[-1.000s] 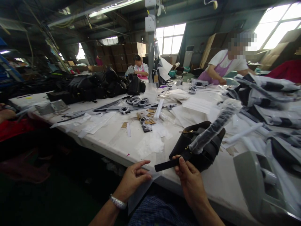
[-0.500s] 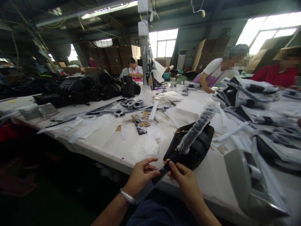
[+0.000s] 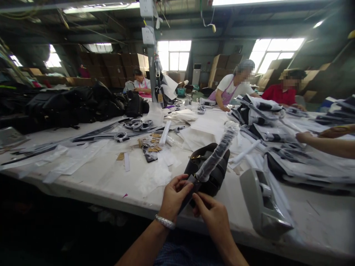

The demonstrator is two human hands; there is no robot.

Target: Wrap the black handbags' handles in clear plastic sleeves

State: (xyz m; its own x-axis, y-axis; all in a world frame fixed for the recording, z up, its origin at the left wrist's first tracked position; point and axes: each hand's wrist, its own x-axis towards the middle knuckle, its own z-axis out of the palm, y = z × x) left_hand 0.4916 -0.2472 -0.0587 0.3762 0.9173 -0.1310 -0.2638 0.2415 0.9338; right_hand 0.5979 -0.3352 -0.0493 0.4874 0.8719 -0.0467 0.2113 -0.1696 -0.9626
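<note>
A black handbag (image 3: 220, 175) with a gold-coloured clasp sits at the table's near edge. Its upright handle (image 3: 217, 152) is wrapped in crinkled clear plastic. From the handle's lower end a flat black strap (image 3: 183, 204), with a sheet of clear film about its upper part, slants down toward me. My left hand (image 3: 173, 195) pinches this strap between thumb and fingers, close to the handle's end. Just below and to the right, my right hand (image 3: 212, 211) is closed with thumb and forefinger together at the strap's edge; its other fingers are partly hidden.
A grey tape dispenser (image 3: 256, 210) stands to the right of the bag. Paper tags (image 3: 152, 143), plastic sheets (image 3: 80, 155) and coiled straps (image 3: 137, 125) lie on the table (image 3: 111, 184). Plastic-wrapped bags (image 3: 299, 171) crowd the right side. A co-worker's hands (image 3: 305, 138) reach in there.
The view has swung to the right. My left hand, half open by the strap before, has moved up and now grips it near the handle. My right hand has slipped slightly lower.
</note>
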